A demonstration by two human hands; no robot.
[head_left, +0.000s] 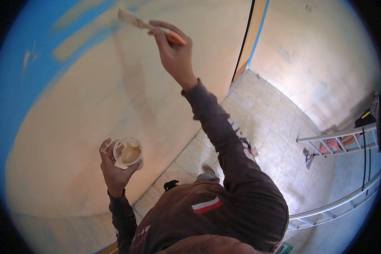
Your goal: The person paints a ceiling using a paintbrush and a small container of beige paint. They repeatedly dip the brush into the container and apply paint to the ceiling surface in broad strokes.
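Note:
My right hand is raised at the upper middle, its fingers closed around the orange-tipped handle of a paintbrush. The brush's cream-coated bristles point left at the wall; whether they touch it I cannot tell. Cream paint covers much of that wall, with bright blue showing at the left and in streaks at the top. Lower down, my left hand grips a small clear plastic tub by its side. Cream paint lies inside the tub, and some is smeared on its wall and on my fingers.
A metal stepladder stands open at the right, on pale floor tiles. Beyond the wall's right end is a wooden door frame. Another cream wall with bluish patches rises at the upper right. My sandalled foot shows below.

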